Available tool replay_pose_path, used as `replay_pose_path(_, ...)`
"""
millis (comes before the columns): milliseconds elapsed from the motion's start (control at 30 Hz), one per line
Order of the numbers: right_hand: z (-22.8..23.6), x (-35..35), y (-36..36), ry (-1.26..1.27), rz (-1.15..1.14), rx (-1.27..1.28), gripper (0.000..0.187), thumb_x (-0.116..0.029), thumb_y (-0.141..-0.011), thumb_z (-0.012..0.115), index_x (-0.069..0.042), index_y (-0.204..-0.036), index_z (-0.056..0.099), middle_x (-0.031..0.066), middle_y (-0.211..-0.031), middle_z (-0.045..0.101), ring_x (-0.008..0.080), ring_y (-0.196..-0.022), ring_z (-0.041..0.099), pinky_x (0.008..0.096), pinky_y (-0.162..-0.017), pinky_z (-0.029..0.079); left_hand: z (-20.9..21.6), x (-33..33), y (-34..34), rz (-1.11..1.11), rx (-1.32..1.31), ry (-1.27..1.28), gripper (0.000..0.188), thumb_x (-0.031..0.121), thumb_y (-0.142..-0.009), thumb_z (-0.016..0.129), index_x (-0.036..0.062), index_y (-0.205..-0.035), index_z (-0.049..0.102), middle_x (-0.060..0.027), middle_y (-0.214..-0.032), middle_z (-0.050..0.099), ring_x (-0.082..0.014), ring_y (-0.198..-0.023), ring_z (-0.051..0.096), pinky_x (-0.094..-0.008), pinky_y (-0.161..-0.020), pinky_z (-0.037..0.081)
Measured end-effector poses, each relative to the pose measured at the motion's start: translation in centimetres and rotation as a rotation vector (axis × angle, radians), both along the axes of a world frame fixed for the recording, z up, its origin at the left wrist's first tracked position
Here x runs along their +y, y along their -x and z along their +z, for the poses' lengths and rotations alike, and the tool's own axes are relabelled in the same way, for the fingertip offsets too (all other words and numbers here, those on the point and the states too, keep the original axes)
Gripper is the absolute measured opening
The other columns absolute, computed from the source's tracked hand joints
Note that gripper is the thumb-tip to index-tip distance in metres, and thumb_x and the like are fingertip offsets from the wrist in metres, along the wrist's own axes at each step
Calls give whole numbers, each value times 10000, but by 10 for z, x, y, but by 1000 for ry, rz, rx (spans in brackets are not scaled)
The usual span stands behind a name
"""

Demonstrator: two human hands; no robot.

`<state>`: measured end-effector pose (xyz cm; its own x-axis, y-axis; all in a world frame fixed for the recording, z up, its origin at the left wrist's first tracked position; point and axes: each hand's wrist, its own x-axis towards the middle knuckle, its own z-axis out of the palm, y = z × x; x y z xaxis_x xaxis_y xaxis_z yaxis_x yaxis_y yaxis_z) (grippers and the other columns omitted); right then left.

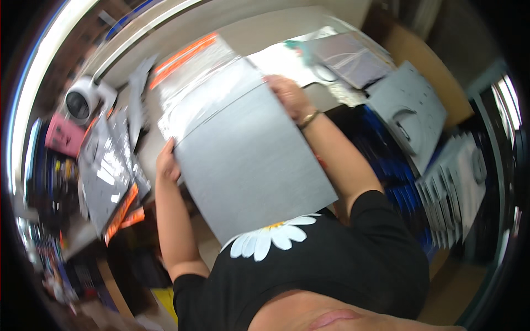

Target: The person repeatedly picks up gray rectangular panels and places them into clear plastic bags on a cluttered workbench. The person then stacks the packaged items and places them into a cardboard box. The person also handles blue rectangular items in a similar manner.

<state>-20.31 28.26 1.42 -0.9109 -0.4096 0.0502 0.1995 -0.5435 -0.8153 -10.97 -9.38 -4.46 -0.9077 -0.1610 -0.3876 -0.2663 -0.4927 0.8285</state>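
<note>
A large flat grey folder [251,160] is held up in front of my chest, tilted, its lower end close to my black shirt. Across its far end runs a crease or edge line. A clear plastic bag [196,69] with an orange strip lies at that far end; whether it covers the folder or sits behind it, I cannot tell. My left hand [167,161] is closed on the folder's left edge, thumb on top. At the upper right edge, my right hand [290,98] grips it, slightly blurred. Fingers under the folder are hidden.
On the left of the table lie grey plastic packages [107,171] with orange strips, a pink box [64,135] and a white camera [81,103]. Papers and a clear-wrapped pack [353,60] lie at the back right. Grey file boxes [411,113] and blue folders [400,193] stand right.
</note>
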Motion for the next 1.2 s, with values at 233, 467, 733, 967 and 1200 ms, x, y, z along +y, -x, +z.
replay_pose_path(233, -8, -21, 2, -650, -196, 390, 289, -282, -955, 490, -49, -807, 577, 24, -685, 545, 67, -558, 491, 272, -490, 445, 25, 0, -34, 3, -63, -221, 590, 422, -990, 379, 5, -1404, 333, -163, -1426, 392, -322, -1282, 402, -464, -1084, 324)
replay_pose_path(467, -47, 50, -24, -827, -248, 438, 234, -181, -912, 488, 14, -803, 557, 42, -668, 548, 117, -668, 499, 312, -660, 436, 28, 46, -21, -29, -89, -53, 585, 395, -962, 472, -10, -1372, 374, -159, -1402, 418, -308, -1258, 416, -419, -1054, 349)
replay_pose_path(733, -54, 90, -122, -617, 3, 94, 200, -201, -954, 493, -53, -846, 573, -22, -779, 556, 73, -700, 502, 257, -635, 450, 26, 45, -87, -323, 177, 168, 507, 334, -982, 438, -20, -1343, 391, -145, -1288, 515, -262, -1144, 512, -392, -979, 417)
replay_pose_path(967, -48, 73, -75, -189, -81, -398, 274, -336, -914, 558, -65, -900, 592, 36, -864, 626, 114, -745, 590, 278, -629, 480, 65, 92, -88, -201, -42, -77, 564, 409, -986, 396, 17, -1389, 343, -150, -1334, 475, -278, -1170, 499, -397, -996, 408)
replay_pose_path(1200, -57, 29, -33, -541, -18, 39, 360, -312, -922, 569, 27, -1025, 633, 95, -900, 665, 141, -798, 618, 305, -712, 501, 28, 60, -70, -206, -46, -34, 589, 402, -975, 404, -20, -1382, 348, -175, -1376, 435, -307, -1214, 471, -435, -1048, 361)
